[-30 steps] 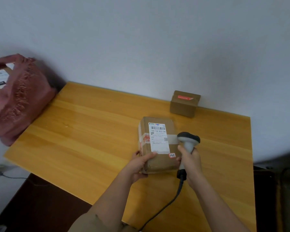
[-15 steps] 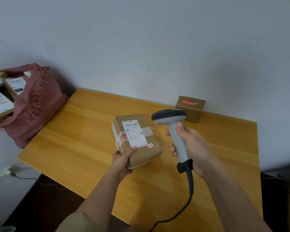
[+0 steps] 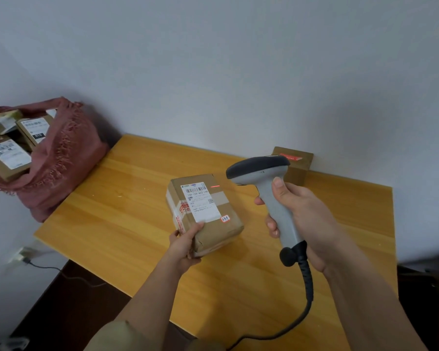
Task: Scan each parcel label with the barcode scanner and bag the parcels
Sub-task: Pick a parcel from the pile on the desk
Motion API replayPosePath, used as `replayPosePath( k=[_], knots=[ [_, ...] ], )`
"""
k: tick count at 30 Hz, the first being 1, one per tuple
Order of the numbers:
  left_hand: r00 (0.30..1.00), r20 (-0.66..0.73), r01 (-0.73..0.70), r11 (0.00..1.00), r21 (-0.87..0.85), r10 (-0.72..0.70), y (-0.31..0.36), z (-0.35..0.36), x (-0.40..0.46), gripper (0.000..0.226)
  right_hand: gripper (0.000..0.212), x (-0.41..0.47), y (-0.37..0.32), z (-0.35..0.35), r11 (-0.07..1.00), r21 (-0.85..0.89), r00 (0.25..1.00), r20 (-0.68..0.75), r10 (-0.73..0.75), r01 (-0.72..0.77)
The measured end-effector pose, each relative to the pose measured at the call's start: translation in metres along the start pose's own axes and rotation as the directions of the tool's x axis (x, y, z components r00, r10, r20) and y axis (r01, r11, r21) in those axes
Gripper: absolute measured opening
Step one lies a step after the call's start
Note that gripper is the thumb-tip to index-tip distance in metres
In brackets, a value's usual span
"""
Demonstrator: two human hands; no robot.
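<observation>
A brown cardboard parcel (image 3: 221, 225) with a white barcode label (image 3: 200, 202) is held tilted over the wooden table (image 3: 127, 214). My left hand (image 3: 185, 245) grips its near corner. My right hand (image 3: 299, 214) grips the handle of a grey barcode scanner (image 3: 269, 193), raised to the parcel's right with its head pointing left. A short red laser line (image 3: 215, 186) falls on the parcel just right of the label's barcode. A second small brown parcel (image 3: 298, 168) sits at the table's back edge, partly behind the scanner head.
A pink fabric bag (image 3: 61, 163) stands open left of the table, with several labelled parcels (image 3: 8, 155) inside. The scanner's black cable (image 3: 307, 295) hangs down to the lower edge. A wall socket with a plugged cord (image 3: 23, 257) is low on the left.
Both hands rose from the table: the left lifted and tilted the parcel leftward, the right raised the scanner to its right. The red scan line now shows on the parcel.
</observation>
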State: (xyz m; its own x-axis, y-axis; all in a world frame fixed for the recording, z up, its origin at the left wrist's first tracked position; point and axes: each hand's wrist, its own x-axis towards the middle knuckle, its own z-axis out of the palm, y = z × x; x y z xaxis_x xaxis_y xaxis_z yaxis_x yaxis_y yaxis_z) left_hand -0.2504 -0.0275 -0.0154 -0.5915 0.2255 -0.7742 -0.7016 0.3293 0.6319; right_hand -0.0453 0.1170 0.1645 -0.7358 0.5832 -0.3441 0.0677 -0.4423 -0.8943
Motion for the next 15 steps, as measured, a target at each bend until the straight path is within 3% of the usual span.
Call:
replayPosePath(
  k=[9, 15],
  knots=[
    [1.0, -0.008, -0.003, 0.999, -0.054, 0.003, -0.01, 0.002, 0.007, 0.097, 0.043, 0.003, 0.005, -0.011, 0.999, 0.047, 1.0, 0.004, -0.001, 0.001],
    [0.993, 0.115, 0.019, 0.992, -0.121, -0.005, -0.019, -0.008, -0.006, 0.074, 0.025, 0.039, 0.051, -0.021, 0.99, 0.052, 0.969, -0.202, 0.139, -0.131]
  ],
)
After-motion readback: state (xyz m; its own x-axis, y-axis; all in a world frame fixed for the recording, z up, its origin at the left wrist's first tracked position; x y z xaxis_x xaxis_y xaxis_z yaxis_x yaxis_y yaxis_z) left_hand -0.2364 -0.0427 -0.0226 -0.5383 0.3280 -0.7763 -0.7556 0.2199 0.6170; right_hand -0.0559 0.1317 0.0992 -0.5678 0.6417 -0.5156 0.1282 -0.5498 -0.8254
